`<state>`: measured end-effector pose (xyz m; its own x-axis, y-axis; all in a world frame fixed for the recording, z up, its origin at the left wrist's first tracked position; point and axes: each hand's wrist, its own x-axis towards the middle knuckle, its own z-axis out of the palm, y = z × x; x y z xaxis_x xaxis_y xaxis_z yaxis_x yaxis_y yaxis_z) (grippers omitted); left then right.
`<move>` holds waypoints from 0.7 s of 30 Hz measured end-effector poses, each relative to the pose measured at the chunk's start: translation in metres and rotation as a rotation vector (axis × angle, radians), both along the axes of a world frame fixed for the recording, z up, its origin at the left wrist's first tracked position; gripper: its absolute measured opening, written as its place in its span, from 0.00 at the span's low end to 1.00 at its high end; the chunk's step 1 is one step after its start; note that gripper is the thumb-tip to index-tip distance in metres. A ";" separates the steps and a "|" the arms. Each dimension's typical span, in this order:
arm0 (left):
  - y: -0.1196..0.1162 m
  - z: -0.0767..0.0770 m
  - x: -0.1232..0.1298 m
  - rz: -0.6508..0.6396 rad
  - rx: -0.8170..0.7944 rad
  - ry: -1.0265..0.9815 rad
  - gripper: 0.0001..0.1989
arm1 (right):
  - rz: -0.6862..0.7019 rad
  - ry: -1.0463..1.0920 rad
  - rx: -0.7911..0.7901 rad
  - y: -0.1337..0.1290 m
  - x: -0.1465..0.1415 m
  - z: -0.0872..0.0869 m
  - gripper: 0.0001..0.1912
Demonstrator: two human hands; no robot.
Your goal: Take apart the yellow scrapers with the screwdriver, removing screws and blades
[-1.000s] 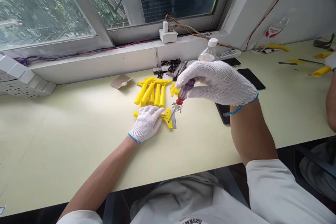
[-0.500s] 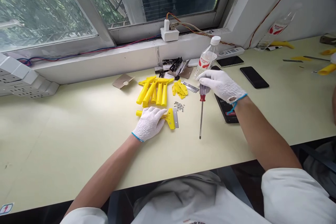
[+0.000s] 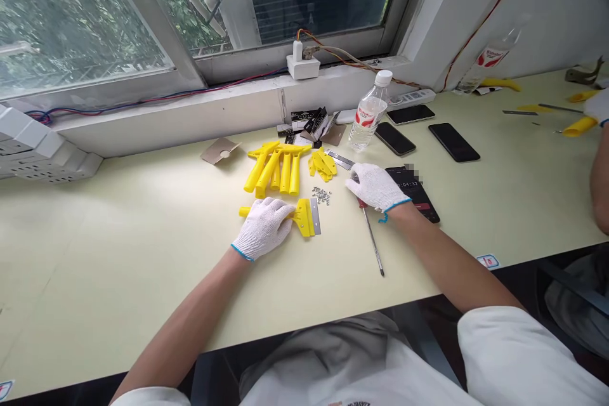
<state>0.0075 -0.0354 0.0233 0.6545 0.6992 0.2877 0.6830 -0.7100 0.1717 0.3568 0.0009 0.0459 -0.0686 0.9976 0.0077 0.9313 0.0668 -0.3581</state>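
Note:
White knitted gloves cover both hands. Closed around the handle of a yellow scraper [image 3: 303, 218], my left hand [image 3: 264, 226] rests low over the table, with the scraper's metal blade [image 3: 315, 216] pointing right. My right hand [image 3: 375, 186] is closed on a screwdriver [image 3: 373, 239]; its shaft slants toward the table's front edge and most of the handle is hidden by the glove. Small screws [image 3: 321, 195] lie between the hands. Behind them are several yellow scraper handles [image 3: 276, 168], a pile of yellow plates [image 3: 323, 164] and loose blades [image 3: 339, 159].
A water bottle [image 3: 367, 115] stands behind my right hand, near several phones [image 3: 454, 142]. Black-and-white packaging [image 3: 311, 125] and a brown card [image 3: 220, 151] lie toward the window. At the far right, another person's gloved hand [image 3: 596, 106] holds a yellow handle.
My right hand has come down and forward with the screwdriver, whose shaft has swung from nearly vertical to slanting. My left hand still grips the scraper.

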 end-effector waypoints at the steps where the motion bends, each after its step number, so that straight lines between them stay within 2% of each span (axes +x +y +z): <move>1: 0.000 0.000 -0.001 0.000 0.001 0.000 0.12 | 0.011 -0.031 0.030 -0.001 -0.001 0.000 0.12; 5: 0.001 -0.002 -0.002 0.003 0.006 -0.001 0.12 | 0.114 -0.074 0.145 -0.014 -0.015 0.005 0.18; 10: 0.003 -0.002 -0.005 0.038 0.008 0.004 0.13 | 0.583 -0.125 0.121 -0.043 -0.053 0.013 0.15; 11: 0.003 -0.002 -0.006 0.049 0.008 0.002 0.13 | 0.625 -0.152 0.100 -0.049 -0.060 0.013 0.16; 16: 0.004 -0.002 -0.009 0.066 0.008 -0.002 0.12 | 0.692 -0.275 0.016 -0.063 -0.071 0.011 0.18; 19: 0.004 -0.002 -0.008 0.061 0.001 -0.006 0.13 | 0.763 -0.227 -0.015 -0.063 -0.065 0.014 0.15; 21: 0.004 -0.002 -0.008 0.065 -0.005 -0.005 0.13 | 0.758 -0.153 -0.016 -0.062 -0.061 0.017 0.14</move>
<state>-0.0005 -0.0310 0.0215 0.6064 0.7413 0.2877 0.7264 -0.6636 0.1789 0.2961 -0.0611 0.0632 -0.7321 0.6774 -0.0712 0.6723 0.7019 -0.2354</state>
